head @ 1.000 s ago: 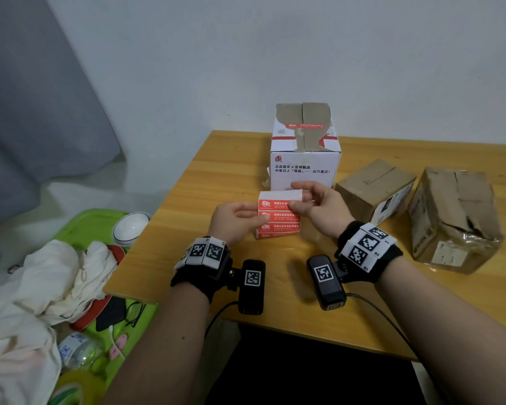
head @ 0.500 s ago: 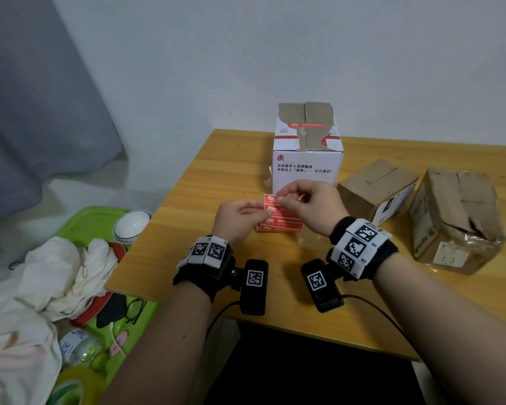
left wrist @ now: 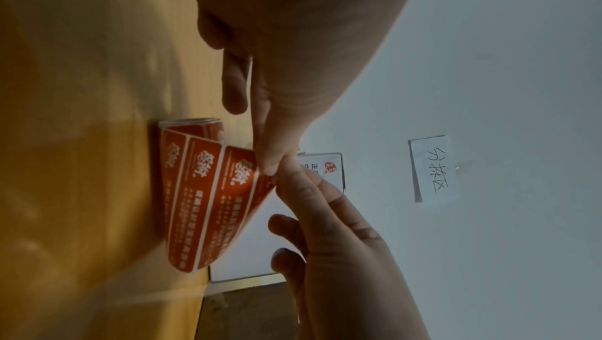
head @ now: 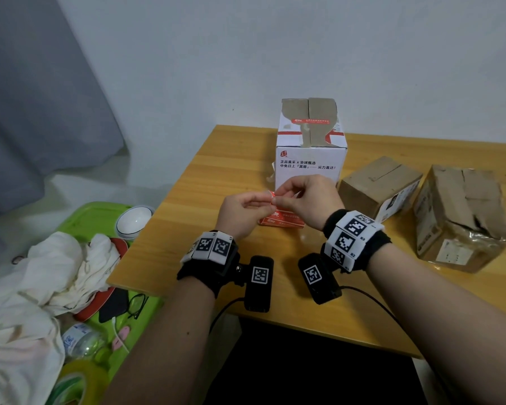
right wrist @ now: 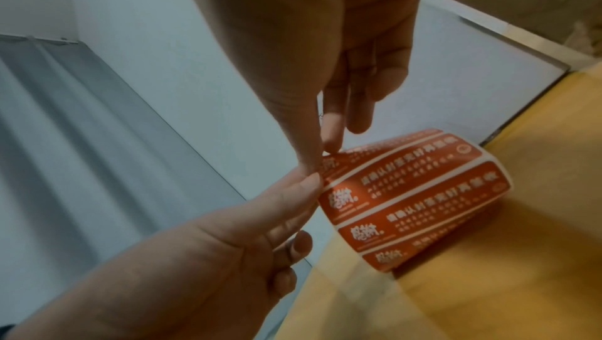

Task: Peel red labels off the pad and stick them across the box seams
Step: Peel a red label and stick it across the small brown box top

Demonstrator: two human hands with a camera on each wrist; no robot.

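The red label pad (head: 281, 221) lies on the wooden table (head: 205, 182) in front of the white box (head: 310, 166), its top sheet (right wrist: 407, 196) curled upward. My left hand (head: 265, 203) pinches the sheet's upper left corner between thumb and forefinger (right wrist: 303, 186). Right against it, my right hand (head: 276, 198) pinches the corner of the top red label (right wrist: 332, 162). In the left wrist view the sheet (left wrist: 208, 191) bends up to both sets of fingertips. A red label (head: 310, 121) lies across the white box's top seam.
Two brown cardboard boxes (head: 377, 185) (head: 462, 211) stand to the right of the white box. Left of the table, a green tray (head: 79, 217) holds a white bowl (head: 133, 222), cloths (head: 56, 270), glasses and a bottle. A handwritten paper note (left wrist: 433, 168) is on the wall.
The pad lay flat under both hands a second ago. Both hands have since risen and come together, lifting the top sheet's upper left corner and curling it off the pad.
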